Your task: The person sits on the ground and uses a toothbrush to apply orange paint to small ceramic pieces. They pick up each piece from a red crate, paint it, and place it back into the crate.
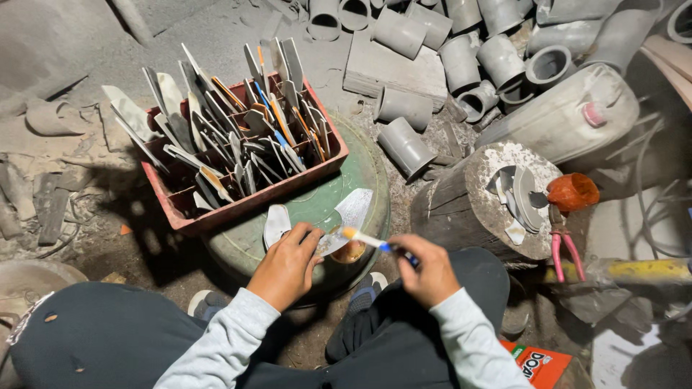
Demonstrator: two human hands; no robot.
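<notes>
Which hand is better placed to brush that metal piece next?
Probably the right hand: it already grips the brush, tip on the metal piece, which the left hand steadies.

A red crate (245, 204) is sitting on a green drum (364, 169), holding many upright metal blades (238, 133). Grey pipe pieces (461, 61) are lying heaped beyond it, beside a dusty plastic jug (569, 115). A wooden stump (468, 209) is carrying an orange cup (572, 191) and blade scraps (517, 198), with pink-handled pliers (562, 248) leaning against it.
</notes>
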